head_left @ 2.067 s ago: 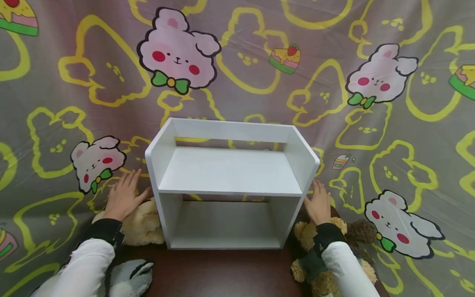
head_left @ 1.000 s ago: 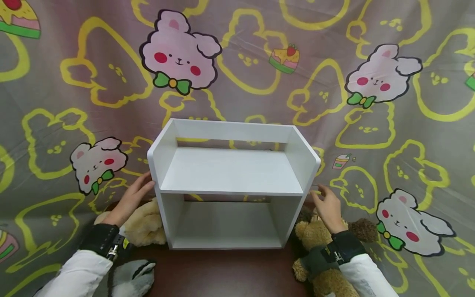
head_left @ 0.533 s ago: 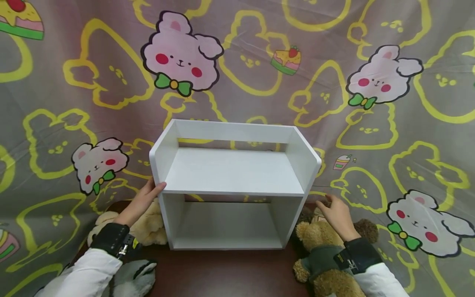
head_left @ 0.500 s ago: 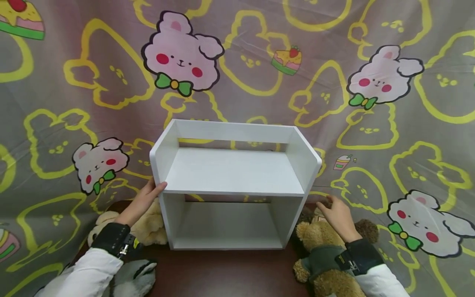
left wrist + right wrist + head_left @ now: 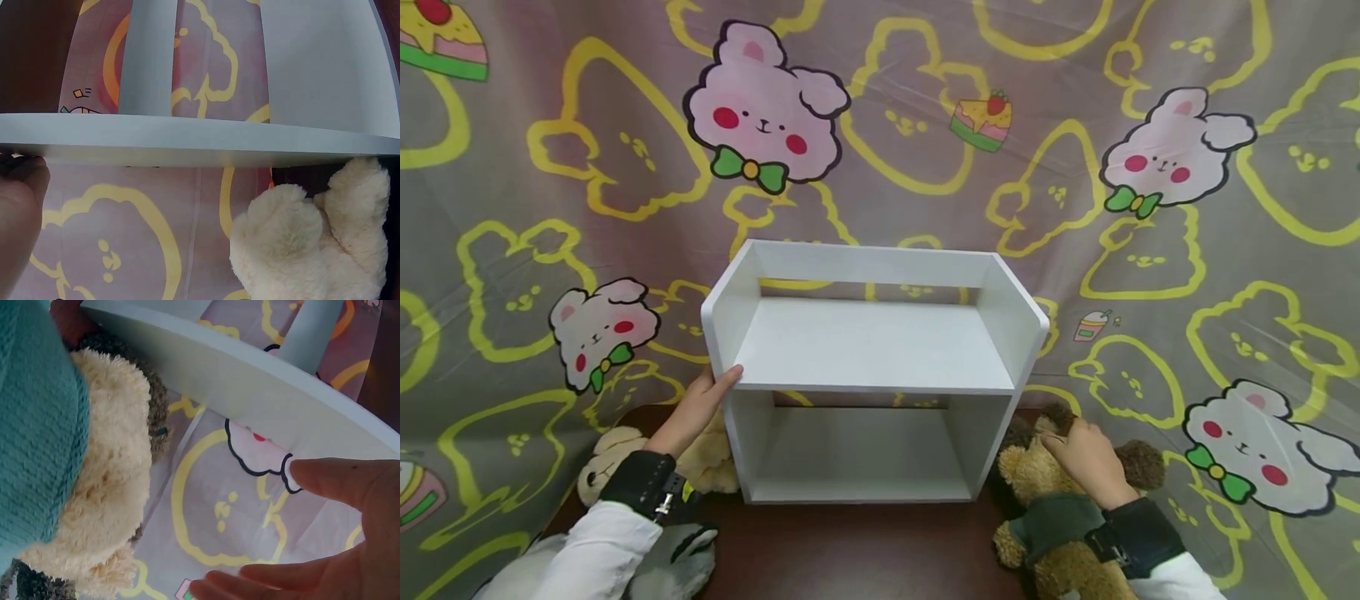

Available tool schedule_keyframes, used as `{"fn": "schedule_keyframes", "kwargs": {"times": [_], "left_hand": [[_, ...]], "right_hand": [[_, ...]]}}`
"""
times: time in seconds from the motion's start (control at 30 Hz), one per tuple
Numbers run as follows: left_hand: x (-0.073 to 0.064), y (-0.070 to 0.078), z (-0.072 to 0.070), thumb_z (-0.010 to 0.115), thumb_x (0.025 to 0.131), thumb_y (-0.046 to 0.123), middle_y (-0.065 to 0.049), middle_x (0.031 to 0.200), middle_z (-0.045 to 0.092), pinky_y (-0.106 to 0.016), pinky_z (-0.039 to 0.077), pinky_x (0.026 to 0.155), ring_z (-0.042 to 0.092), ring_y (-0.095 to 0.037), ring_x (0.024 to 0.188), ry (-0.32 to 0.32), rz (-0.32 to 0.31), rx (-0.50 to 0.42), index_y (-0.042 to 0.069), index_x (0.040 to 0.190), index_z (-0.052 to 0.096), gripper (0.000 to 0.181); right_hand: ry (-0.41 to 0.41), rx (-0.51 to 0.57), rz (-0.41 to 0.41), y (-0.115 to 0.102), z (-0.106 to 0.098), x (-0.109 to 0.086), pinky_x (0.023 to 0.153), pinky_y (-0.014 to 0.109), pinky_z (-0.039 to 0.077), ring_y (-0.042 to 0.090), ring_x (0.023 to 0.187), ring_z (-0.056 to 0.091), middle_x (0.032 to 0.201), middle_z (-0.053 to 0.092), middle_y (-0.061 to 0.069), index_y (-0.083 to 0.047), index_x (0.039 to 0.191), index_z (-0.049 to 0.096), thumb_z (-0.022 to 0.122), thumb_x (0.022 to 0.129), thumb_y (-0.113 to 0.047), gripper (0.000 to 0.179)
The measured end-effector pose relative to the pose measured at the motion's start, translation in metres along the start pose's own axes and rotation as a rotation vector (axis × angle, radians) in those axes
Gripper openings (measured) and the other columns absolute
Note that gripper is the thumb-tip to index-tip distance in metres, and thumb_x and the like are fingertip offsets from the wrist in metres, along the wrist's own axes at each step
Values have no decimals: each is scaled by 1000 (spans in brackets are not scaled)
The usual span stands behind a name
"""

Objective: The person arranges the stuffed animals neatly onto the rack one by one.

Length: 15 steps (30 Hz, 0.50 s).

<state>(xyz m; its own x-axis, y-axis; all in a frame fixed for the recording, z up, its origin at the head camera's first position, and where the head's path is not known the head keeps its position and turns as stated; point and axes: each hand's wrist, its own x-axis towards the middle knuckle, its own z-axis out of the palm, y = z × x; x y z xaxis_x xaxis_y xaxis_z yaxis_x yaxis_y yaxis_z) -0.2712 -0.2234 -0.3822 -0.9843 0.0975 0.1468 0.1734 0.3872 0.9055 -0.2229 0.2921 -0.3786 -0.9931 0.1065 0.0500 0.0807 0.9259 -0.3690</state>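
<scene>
Fingers [image 5: 702,386] on boxy shelf [image 5: 868,342], fuzzy bear [image 5: 1054,523]

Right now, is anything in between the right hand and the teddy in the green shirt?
No, nothing visible: the right hand is close to the teddy, with just a gap showing in its wrist view.

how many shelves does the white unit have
2: the upper shelf, beside the left hand, and the lower shelf, directly beneath it at the bottom. None looks hidden.
</scene>
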Motion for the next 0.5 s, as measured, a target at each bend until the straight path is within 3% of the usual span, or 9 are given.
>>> {"fn": "schedule_keyframes", "kwargs": {"times": [0.13, 0.2, 0.33, 0.5], "left_hand": [[0, 0, 0, 36, 96, 44, -23, 148, 10, -64, 18, 99, 20, -43, 130, 1, 8, 11, 9, 146, -2, 72], [-1, 1, 0, 36, 96, 43, -23, 148, 9, -64, 18, 99, 20, -43, 130, 0, 7, 11, 9, 146, -2, 71], [-1, 2, 1, 34, 96, 44, -23, 148, 9, -65, 18, 99, 20, -43, 130, -12, -5, 20, 9, 146, -3, 72], [-1, 2, 2, 34, 96, 47, -24, 148, 9, -65, 17, 100, 19, -44, 130, -10, -4, 20, 7, 146, -3, 74]], "right_hand": [[-58, -53, 16, -3, 8, -3, 73, 54, 41, 53, 93, 44, 106, 41, 44, 27, 112, 38, 53, 88, -37, 70], [-70, -80, 10, -5, 13, -5, 75, 56, 42, 54, 96, 44, 107, 41, 45, 28, 111, 38, 55, 87, -35, 70], [-72, -102, 35, -8, 24, -10, 64, 49, 46, 48, 83, 51, 103, 45, 44, 28, 110, 41, 59, 85, -34, 69], [-111, -106, 100, -13, 35, -16, 72, 54, 42, 47, 84, 49, 89, 50, 34, 21, 94, 52, 59, 84, -35, 57]]}}
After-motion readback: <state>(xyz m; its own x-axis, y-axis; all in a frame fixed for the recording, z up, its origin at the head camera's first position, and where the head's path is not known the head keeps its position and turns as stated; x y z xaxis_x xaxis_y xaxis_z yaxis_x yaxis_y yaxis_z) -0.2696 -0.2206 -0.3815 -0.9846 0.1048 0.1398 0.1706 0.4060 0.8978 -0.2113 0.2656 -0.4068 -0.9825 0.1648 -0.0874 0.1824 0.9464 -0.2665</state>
